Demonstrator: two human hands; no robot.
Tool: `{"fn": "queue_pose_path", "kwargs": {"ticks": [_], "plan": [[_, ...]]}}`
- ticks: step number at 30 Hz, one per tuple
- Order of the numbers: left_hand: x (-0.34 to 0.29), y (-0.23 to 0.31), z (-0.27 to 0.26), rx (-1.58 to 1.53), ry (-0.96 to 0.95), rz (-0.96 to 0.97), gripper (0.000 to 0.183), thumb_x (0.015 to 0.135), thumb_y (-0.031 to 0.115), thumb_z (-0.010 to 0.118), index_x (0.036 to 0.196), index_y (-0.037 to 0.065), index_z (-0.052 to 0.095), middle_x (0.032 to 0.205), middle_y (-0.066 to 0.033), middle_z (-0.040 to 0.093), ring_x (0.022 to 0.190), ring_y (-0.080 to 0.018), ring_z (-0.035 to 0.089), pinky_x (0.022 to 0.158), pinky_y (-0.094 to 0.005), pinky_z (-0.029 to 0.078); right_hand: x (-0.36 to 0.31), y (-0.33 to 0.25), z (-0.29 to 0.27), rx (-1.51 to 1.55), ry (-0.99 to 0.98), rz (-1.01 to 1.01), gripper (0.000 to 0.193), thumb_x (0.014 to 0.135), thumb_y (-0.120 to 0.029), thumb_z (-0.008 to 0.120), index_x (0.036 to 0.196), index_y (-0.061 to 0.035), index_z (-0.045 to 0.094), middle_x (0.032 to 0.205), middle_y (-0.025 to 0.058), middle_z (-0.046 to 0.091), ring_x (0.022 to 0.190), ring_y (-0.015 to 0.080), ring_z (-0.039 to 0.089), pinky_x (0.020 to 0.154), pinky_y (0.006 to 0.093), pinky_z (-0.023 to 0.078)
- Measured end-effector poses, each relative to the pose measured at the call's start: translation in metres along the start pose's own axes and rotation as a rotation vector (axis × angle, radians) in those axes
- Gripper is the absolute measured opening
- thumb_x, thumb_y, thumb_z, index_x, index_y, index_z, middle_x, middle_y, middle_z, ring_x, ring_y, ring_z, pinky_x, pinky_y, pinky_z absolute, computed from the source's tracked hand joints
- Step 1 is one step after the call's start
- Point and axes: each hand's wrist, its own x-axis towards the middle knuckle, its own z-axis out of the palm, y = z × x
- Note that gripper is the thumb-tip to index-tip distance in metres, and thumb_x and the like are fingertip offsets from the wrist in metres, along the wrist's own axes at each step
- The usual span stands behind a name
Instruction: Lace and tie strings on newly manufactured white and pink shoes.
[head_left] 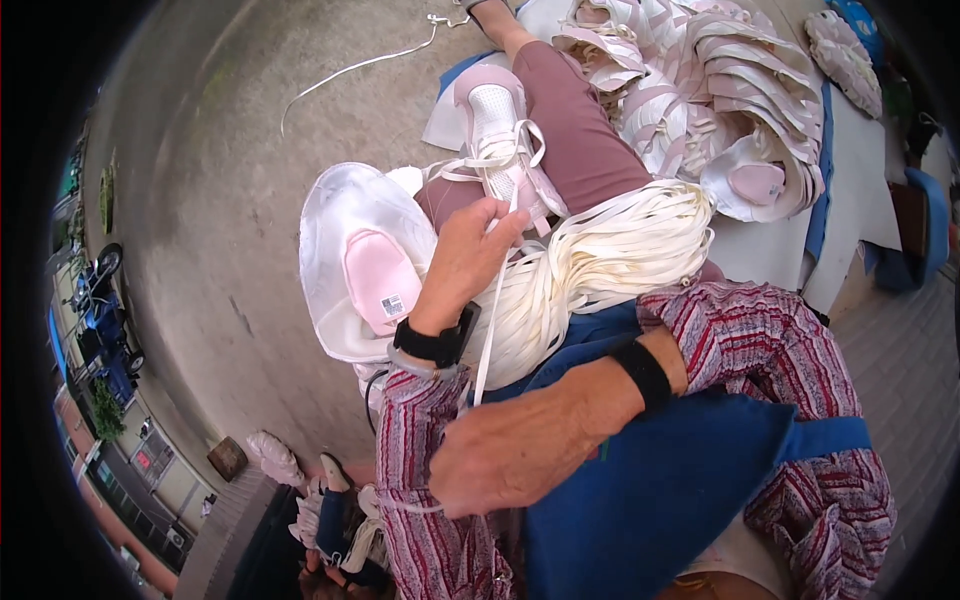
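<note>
My left hand (468, 252) pinches a white shoelace (489, 335) just below a pale pink and white shoe upper (494, 118) resting on my legs. Part of the lace is threaded through that upper, with loops standing loose. Closer to my body, my right hand (505, 455) is closed at the other end of the taut lace; its fingertips are turned away. Across my lap lies a thick bundle of cream laces (610, 245), right of my left hand. To the left, another white upper (330, 215) shows its pink inner piece with a small label.
A large heap of similar uppers (750, 85) lies at the upper right on grey sheeting (775, 245). One loose lace (365, 62) trails over the concrete floor. At the lower left another person's hands (335, 575) are near more uppers. A blue vehicle (105, 335) stands farther left.
</note>
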Motion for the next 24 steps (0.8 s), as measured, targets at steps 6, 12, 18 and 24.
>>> {"fn": "queue_pose_path", "kwargs": {"ticks": [6, 12, 18, 24], "plan": [[-0.026, 0.007, -0.027, -0.275, 0.044, -0.232, 0.02, 0.089, 0.023, 0.059, 0.085, 0.004, 0.064, 0.059, 0.0053, 0.047, 0.052, -0.0028, 0.039, 0.047, -0.0184, 0.029, -0.038, 0.003, -0.022, -0.069, 0.064, 0.242, 0.017, 0.083, -0.014, 0.055, 0.091, -0.0001, 0.052, 0.086, 0.0153, 0.052, 0.08, 0.0308, 0.056, 0.071, 0.0394, 0.045], [-0.082, -0.006, -0.052, -0.465, 0.005, -0.207, 0.023, 0.089, 0.024, 0.062, 0.085, 0.002, 0.065, 0.062, 0.0055, 0.049, 0.053, -0.0028, 0.038, 0.048, -0.0179, 0.027, -0.107, 0.043, -0.092, -0.449, 0.541, 0.794, 0.012, 0.085, -0.01, 0.051, 0.086, -0.0003, 0.056, 0.077, 0.0169, 0.058, 0.075, 0.0331, 0.059, 0.07, 0.0397, 0.048], [-0.086, 0.0, -0.044, -0.353, -0.022, -0.205, 0.024, 0.089, 0.027, 0.062, 0.081, 0.004, 0.062, 0.06, 0.0077, 0.045, 0.051, -0.0014, 0.035, 0.047, -0.0182, 0.024, -0.122, 0.066, -0.119, -0.716, 0.622, 0.805, 0.015, 0.082, -0.011, 0.055, 0.091, 0.0002, 0.06, 0.08, 0.016, 0.057, 0.077, 0.0306, 0.06, 0.069, 0.0399, 0.047], [-0.08, -0.001, -0.037, -0.235, 0.003, -0.182, 0.025, 0.091, 0.025, 0.059, 0.083, 0.002, 0.063, 0.063, 0.0038, 0.05, 0.058, -0.0051, 0.042, 0.053, -0.0206, 0.032, -0.124, 0.091, -0.113, -0.761, 0.635, 0.748, 0.015, 0.082, -0.015, 0.059, 0.093, -0.0049, 0.062, 0.084, 0.0148, 0.056, 0.077, 0.0323, 0.059, 0.069, 0.0401, 0.047]]}}
